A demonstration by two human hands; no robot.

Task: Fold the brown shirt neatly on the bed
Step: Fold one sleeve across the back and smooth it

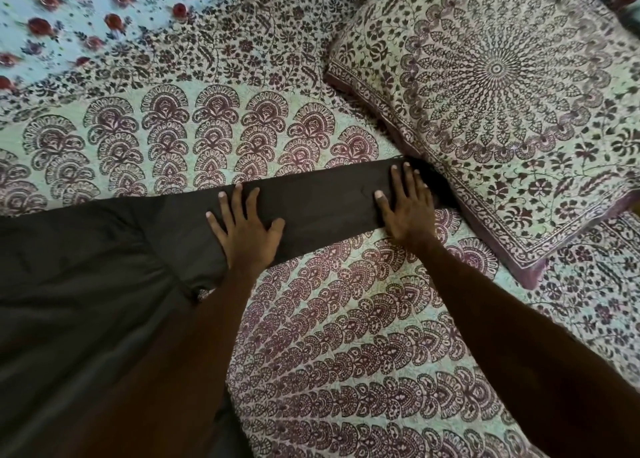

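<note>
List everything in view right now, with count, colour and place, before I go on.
brown shirt: one, dark brown, spread over the left of the bed, running off the left and bottom edges of the view.
sleeve: one in view, dark brown, stretched rightward from the shirt, its end at the pillow's edge.
pillow: one, pale green with maroon mandala print, upper right.
bedspread: one, pale green with maroon print, under the shirt and pillow.
floral cloth: one, light blue with red flowers, upper left.
left hand: one, flat on the sleeve near the shirt's body, fingers spread.
right hand: one, flat on the sleeve near its end, beside the pillow.
</note>
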